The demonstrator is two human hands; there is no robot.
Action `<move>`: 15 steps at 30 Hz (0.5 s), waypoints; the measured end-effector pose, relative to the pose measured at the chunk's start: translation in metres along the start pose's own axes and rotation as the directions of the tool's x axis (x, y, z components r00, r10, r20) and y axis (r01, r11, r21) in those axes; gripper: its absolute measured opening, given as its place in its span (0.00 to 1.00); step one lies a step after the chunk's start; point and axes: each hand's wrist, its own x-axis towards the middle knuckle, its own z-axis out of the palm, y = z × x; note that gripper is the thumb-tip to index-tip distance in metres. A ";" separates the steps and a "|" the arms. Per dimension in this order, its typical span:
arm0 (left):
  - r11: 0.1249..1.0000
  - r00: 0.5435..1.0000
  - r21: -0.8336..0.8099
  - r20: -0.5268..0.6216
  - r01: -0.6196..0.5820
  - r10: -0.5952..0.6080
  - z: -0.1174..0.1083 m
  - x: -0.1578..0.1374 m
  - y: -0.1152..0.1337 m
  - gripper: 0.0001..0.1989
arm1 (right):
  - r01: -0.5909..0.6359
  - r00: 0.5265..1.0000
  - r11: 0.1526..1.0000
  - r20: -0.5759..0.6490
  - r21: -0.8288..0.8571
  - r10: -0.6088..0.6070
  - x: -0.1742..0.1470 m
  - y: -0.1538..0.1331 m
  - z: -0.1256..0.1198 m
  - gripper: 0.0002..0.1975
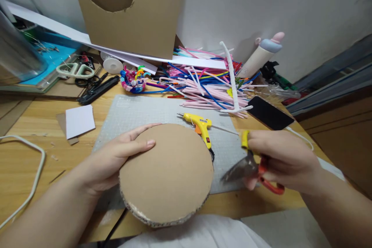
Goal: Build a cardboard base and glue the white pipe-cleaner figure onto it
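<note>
A round cardboard disc [168, 174] with a rough cut edge is gripped at its upper left by my left hand [122, 157], thumb on top and the other fingers partly hidden beneath. To the right of the disc, my right hand [286, 161] holds a pair of scissors [244, 168] with red and yellow handles; the dark blades point left and are blurred. A small gap separates the blades from the disc's edge. Just beyond the disc, a yellow hot glue gun [200, 122] lies on the grey cutting mat [139, 108], with a glue stick in its back.
Behind the mat are a heap of pipe cleaners [200, 85], a cardboard sheet with a round hole [151, 19], and a pale bottle [258, 58]. A phone [270, 112] lies at right. White-handled scissors [75, 71], a black cutter [99, 90] and a white card [80, 121] lie at left.
</note>
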 end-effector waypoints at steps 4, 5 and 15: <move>0.996 0.992 0.009 -0.090 -0.091 0.091 0.000 -0.002 0.002 0.26 | -0.487 0.843 0.873 -0.267 -0.012 0.467 -0.015 0.026 0.006 0.21; 0.993 0.985 0.007 -0.120 -0.120 0.120 0.000 -0.001 0.002 0.26 | -0.590 0.781 0.806 -0.285 -0.045 0.556 -0.022 0.036 0.008 0.21; 0.976 0.973 -0.010 -0.079 -0.219 0.218 -0.006 -0.002 -0.006 0.28 | -0.842 0.514 0.465 -0.145 -0.274 0.846 -0.115 0.106 0.050 0.18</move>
